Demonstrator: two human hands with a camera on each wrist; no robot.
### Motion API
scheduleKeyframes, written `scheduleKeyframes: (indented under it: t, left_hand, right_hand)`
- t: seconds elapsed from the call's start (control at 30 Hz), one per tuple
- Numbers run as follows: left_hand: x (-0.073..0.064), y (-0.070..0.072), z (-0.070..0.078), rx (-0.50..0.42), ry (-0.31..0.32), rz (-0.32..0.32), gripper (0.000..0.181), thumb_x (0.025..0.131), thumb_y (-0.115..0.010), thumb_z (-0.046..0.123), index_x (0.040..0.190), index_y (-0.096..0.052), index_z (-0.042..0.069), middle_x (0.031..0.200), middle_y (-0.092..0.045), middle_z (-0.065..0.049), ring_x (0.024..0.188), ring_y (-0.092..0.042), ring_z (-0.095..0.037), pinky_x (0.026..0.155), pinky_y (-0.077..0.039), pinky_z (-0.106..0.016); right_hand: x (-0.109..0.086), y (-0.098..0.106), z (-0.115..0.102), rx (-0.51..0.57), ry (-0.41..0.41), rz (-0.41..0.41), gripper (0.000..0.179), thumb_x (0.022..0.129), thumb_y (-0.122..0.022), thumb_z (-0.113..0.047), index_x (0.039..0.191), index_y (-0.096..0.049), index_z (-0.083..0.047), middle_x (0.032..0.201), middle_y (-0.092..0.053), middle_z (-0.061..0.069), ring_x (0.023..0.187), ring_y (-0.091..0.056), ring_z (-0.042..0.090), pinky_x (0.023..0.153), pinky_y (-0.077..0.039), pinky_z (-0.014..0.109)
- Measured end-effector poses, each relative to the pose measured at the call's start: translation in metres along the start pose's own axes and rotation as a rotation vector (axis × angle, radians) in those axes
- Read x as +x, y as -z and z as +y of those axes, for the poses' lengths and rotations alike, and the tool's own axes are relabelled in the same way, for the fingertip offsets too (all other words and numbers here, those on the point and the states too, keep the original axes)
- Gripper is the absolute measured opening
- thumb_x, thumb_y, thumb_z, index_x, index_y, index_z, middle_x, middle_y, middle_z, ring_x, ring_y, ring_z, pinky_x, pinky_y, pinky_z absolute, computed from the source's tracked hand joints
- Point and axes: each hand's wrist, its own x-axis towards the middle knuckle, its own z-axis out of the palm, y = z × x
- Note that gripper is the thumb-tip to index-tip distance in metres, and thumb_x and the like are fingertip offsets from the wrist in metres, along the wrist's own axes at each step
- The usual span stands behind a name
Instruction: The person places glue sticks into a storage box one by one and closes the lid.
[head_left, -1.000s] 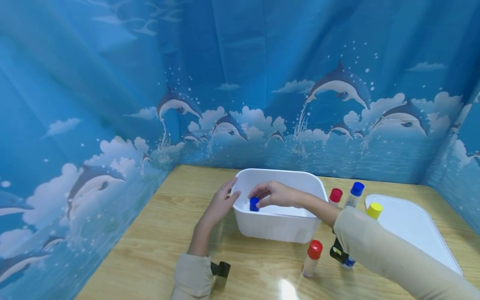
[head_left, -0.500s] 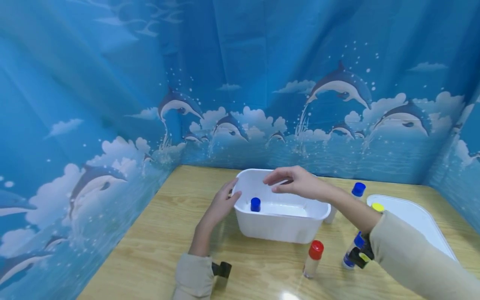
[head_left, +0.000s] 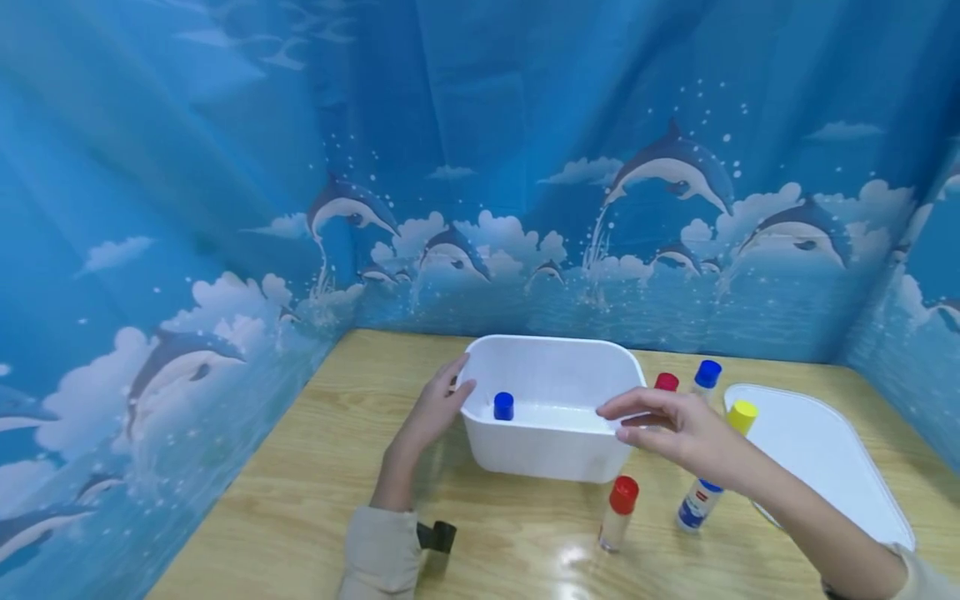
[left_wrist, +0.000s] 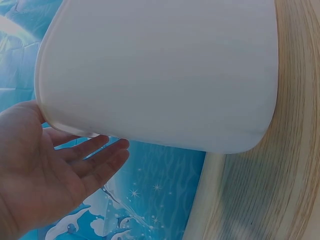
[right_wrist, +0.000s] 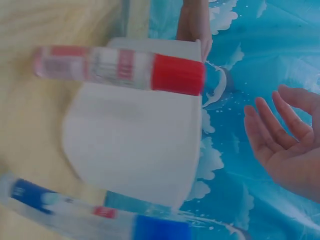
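Note:
A white plastic box (head_left: 547, 454) stands on the wooden table in the head view. My left hand (head_left: 432, 408) holds its left end, thumb over the rim and fingers along the outside wall; the left wrist view shows those fingers (left_wrist: 102, 162) against the box. Inside, at the left end, a blue cap (head_left: 504, 407) shows; whatever lies under it is hidden by the front wall. My right hand (head_left: 678, 429) hovers with nothing in it over the right end of the box, fingers loosely bent. Below it stand a slim red-capped bottle (head_left: 618, 512) and a blue-capped bottle (head_left: 699, 504).
Behind the right hand are more bottles, with a red cap (head_left: 666, 382), a blue cap (head_left: 707, 375) and a yellow cap (head_left: 742, 417). A white lid (head_left: 832, 475) lies flat at the right. A dolphin-print curtain (head_left: 480, 167) hangs behind the table.
The right hand has let go of the blue-capped item inside the box, lifted out and moved right and toward me. The left hand stays on the box.

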Motion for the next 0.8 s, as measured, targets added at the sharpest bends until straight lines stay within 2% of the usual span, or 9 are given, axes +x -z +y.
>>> scheduleKeyframes:
  t: [0.2,0.3,0.5,0.8]
  left_hand:
    - [0.000,0.001,0.001,-0.009,-0.008,0.003,0.051,0.098,-0.045,0.025,0.144,-0.030,0.010,0.145,-0.030,-0.012,0.124,-0.038,-0.030,0.095,-0.041,-0.043]
    - [0.000,0.000,0.002,-0.010,0.012,0.006,0.051,0.098,-0.045,0.027,0.144,-0.030,0.012,0.145,-0.030,-0.010,0.125,-0.037,-0.029,0.096,-0.040,-0.043]
    - [0.000,0.000,0.002,-0.018,0.035,0.006,0.051,0.098,-0.044,0.029,0.145,-0.029,0.014,0.145,-0.030,-0.007,0.126,-0.036,-0.027,0.097,-0.039,-0.043]
    - [0.000,-0.001,0.001,-0.014,0.019,0.004,0.051,0.098,-0.045,0.029,0.145,-0.029,0.015,0.146,-0.030,-0.007,0.126,-0.036,-0.027,0.097,-0.039,-0.043]
  right_hand:
    - [-0.028,-0.016,0.027,0.062,-0.050,-0.005,0.026,0.092,-0.055,-0.010,0.115,-0.058,0.001,0.112,-0.059,0.019,0.098,-0.058,0.015,0.078,-0.052,0.025]
    - [-0.037,-0.023,0.041,0.113,-0.083,-0.012,0.029,0.092,-0.056,-0.011,0.118,-0.055,0.003,0.113,-0.057,0.022,0.099,-0.058,0.010,0.078,-0.052,0.027]
    - [-0.044,-0.035,0.056,0.227,-0.134,0.012,0.036,0.090,-0.058,-0.009,0.121,-0.051,0.007,0.115,-0.054,0.024,0.098,-0.059,0.012,0.078,-0.052,0.029]
    - [-0.047,-0.046,0.059,0.148,-0.228,0.101,0.036,0.087,-0.063,-0.018,0.118,-0.057,-0.001,0.113,-0.058,0.016,0.095,-0.059,0.016,0.078,-0.052,0.026]
